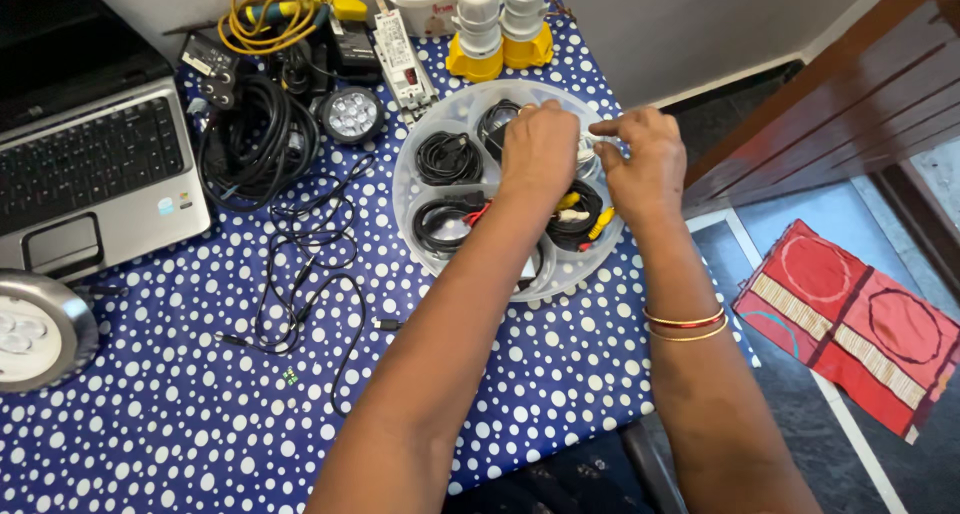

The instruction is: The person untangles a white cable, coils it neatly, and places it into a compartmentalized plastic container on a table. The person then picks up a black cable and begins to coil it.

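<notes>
Left hand [540,149] and right hand [645,164] pinch a white cable over the divided tray [420,229]; neighbouring black coils [448,157] risk snagging, tangling.

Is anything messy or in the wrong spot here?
Yes. A thin black cable sprawls loose across the dotted tablecloth, while other cables sit coiled in the round divided tray, where the left hand and right hand are.

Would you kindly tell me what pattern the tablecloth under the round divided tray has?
The tablecloth is dark blue with white polka dots, clearest in the head view.
</notes>
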